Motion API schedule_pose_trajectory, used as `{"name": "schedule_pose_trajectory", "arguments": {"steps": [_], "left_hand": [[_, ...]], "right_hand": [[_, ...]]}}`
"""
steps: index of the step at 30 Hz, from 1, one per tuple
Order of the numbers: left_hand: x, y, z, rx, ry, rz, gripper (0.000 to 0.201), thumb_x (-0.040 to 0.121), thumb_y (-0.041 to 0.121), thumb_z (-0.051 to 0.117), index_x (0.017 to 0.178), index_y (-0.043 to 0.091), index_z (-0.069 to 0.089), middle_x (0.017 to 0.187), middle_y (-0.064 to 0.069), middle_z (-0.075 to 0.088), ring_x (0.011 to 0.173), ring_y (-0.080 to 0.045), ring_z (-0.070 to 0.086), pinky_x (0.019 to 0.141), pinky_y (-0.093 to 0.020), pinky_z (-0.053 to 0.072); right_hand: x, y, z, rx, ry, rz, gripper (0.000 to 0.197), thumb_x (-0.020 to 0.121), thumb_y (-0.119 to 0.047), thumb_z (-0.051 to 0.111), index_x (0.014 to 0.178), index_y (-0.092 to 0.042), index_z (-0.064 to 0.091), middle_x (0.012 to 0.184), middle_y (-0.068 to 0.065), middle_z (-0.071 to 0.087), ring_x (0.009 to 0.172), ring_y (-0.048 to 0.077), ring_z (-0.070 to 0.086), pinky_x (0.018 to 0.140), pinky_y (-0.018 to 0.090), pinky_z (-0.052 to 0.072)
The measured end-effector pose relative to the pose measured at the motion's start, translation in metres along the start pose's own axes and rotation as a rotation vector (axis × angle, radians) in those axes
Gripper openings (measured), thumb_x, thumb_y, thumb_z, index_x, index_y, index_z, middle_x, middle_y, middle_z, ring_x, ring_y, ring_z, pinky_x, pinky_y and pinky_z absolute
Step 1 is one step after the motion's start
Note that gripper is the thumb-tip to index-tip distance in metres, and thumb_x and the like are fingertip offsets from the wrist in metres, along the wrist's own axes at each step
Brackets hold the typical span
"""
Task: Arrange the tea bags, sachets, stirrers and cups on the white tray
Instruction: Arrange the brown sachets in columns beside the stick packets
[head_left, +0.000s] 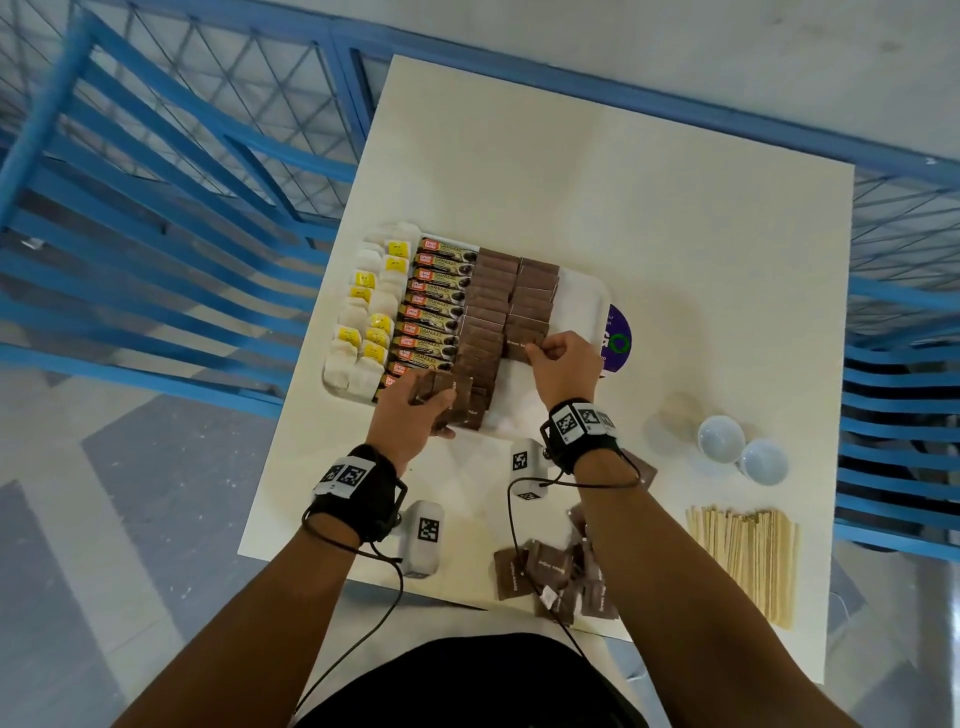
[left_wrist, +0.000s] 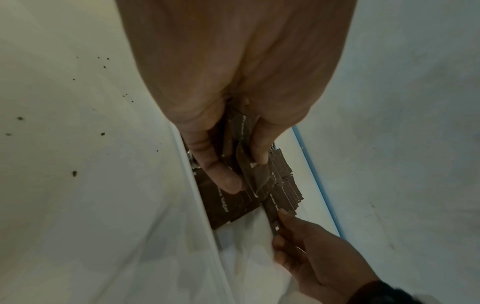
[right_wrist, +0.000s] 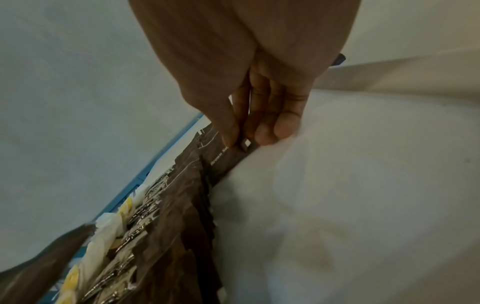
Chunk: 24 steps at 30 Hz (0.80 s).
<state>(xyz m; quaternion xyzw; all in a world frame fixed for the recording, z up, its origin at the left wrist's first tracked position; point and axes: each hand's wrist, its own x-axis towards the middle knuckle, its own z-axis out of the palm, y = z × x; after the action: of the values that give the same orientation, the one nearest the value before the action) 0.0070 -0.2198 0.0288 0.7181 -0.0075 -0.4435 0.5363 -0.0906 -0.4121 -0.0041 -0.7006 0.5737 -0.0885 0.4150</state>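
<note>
The white tray (head_left: 584, 299) holds tea bags (head_left: 363, 317) at its left, a column of coffee sachets (head_left: 434, 306), then two columns of brown sugar sachets (head_left: 501, 296). My left hand (head_left: 415, 415) grips a small stack of brown sugar sachets (left_wrist: 240, 148) over the tray's near left corner. My right hand (head_left: 558, 358) pinches one brown sugar sachet (right_wrist: 228, 158) by its edge at the near end of the right brown column. Loose brown sachets (head_left: 550, 577) lie near the table's front edge. Wooden stirrers (head_left: 743, 556) and two white cups (head_left: 743, 449) sit on the right.
A purple round disc (head_left: 618, 338) shows under the tray's right edge. The cream table (head_left: 623, 182) is bare at the back. Blue metal racks (head_left: 156, 234) stand to the left and right of it.
</note>
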Motion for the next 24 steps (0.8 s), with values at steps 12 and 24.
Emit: {"name": "schedule_pose_trajectory", "arguments": {"steps": [12, 24], "left_hand": [[0.003, 0.002, 0.001, 0.005, -0.01, -0.001, 0.014, 0.094, 0.008, 0.07, 0.107, 0.015, 0.066, 0.097, -0.006, 0.076, 0.081, -0.024, 0.075, 0.062, -0.037, 0.062], [-0.001, 0.007, 0.011, 0.103, -0.061, 0.029, 0.027, 0.086, 0.017, 0.081, 0.107, 0.011, 0.065, 0.097, -0.008, 0.074, 0.078, -0.027, 0.076, 0.06, -0.038, 0.062]], "right_hand": [[-0.008, -0.001, -0.006, -0.005, 0.034, 0.018, 0.026, 0.086, -0.035, 0.076, 0.097, -0.018, 0.061, 0.093, 0.002, 0.068, 0.08, 0.013, 0.063, 0.06, 0.011, 0.039], [-0.055, -0.01, -0.013, 0.012, -0.438, -0.357, 0.012, 0.093, -0.025, 0.07, 0.105, -0.023, 0.073, 0.089, -0.014, 0.068, 0.078, 0.004, 0.063, 0.076, 0.023, 0.055]]}}
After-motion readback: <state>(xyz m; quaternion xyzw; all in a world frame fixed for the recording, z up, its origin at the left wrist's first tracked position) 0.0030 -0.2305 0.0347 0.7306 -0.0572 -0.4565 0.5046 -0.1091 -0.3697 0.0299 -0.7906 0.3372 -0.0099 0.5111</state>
